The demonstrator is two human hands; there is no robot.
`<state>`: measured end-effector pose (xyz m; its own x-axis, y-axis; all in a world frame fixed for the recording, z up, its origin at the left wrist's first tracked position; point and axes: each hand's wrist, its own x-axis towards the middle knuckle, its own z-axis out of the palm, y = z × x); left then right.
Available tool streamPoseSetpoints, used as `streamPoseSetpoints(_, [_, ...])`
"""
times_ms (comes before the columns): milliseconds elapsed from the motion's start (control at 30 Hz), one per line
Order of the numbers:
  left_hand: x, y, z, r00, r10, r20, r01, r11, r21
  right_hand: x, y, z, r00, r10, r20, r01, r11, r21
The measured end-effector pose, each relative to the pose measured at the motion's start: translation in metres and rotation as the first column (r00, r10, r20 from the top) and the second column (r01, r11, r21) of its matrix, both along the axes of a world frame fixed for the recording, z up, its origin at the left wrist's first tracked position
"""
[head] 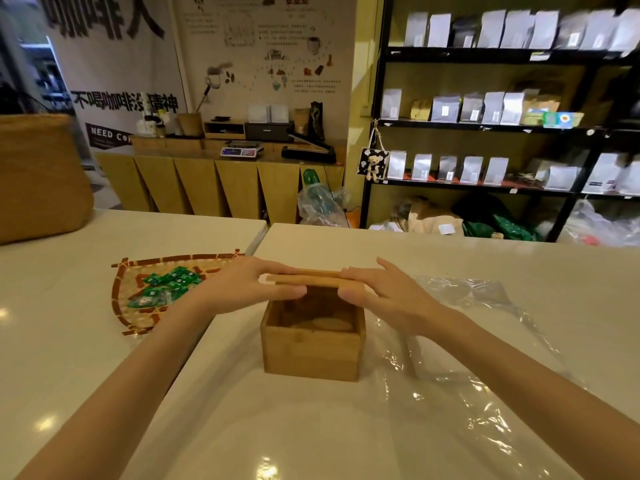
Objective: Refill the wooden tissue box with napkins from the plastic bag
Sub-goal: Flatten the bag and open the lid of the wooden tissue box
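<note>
Box (313,344) is sitting open on the white table (242,427), right in front of us, and we are seeing its wooden floor through the open top, with a pale oval patch on it. We are holding the lid (308,279) flat over the far edge of the box. Our left hand (242,285) is pinching the lid's left end, thumb on the near side and fingers over the top, while our right hand (384,292) is gripping the right end the same way. Crumpled clear bag (485,358) is lying on the table just right of the box, under our right forearm. Left of us, a woven tray (138,296) is holding green packets (166,287).
</note>
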<state>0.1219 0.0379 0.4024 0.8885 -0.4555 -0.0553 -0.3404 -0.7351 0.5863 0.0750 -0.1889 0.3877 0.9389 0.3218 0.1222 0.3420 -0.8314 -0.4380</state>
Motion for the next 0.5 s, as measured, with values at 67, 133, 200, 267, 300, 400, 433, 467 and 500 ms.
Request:
streamPoseSetpoints(67, [0.004,-0.006,0.005,0.997,0.079,-0.022,-0.081,0.985,-0.151,0.005,0.002,0.006,0.999,-0.048,-0.024,0.051,0.982,0.182])
streamPoseSetpoints(133, [0.009,-0.014,0.003,0.988,0.155,0.019,-0.145,0.956,-0.256,0.012,0.003,0.011,0.994,-0.107,-0.038,0.114,0.946,0.304])
streamPoseSetpoints(200, [0.011,-0.022,0.000,0.972,0.220,0.080,-0.188,0.936,-0.297,0.019,0.004,0.013,0.985,-0.159,-0.072,0.174,0.908,0.381])
streamPoseSetpoints(267, [0.011,-0.026,-0.005,0.959,0.269,0.086,-0.225,0.913,-0.341,0.025,0.006,0.012,0.984,-0.142,-0.104,0.174,0.874,0.454])
streamPoseSetpoints(300, [0.012,-0.027,-0.008,0.954,0.287,0.082,-0.241,0.903,-0.355,0.027,0.006,0.010,0.986,-0.134,-0.102,0.167,0.861,0.480])
streamPoseSetpoints(400, [0.014,-0.031,-0.017,0.946,0.312,0.086,-0.248,0.869,-0.428,0.032,0.005,0.005,0.984,-0.157,-0.086,0.179,0.835,0.521])
streamPoseSetpoints(433, [0.013,-0.033,-0.019,0.942,0.323,0.090,-0.251,0.858,-0.447,0.033,0.004,0.003,0.983,-0.164,-0.084,0.184,0.827,0.531])
streamPoseSetpoints(467, [0.014,-0.034,-0.020,0.937,0.337,0.096,-0.258,0.849,-0.462,0.034,0.004,0.002,0.982,-0.169,-0.083,0.187,0.821,0.540])
streamPoseSetpoints(500, [0.015,-0.035,-0.022,0.932,0.349,0.100,-0.264,0.842,-0.471,0.035,0.004,0.001,0.982,-0.173,-0.080,0.188,0.816,0.547])
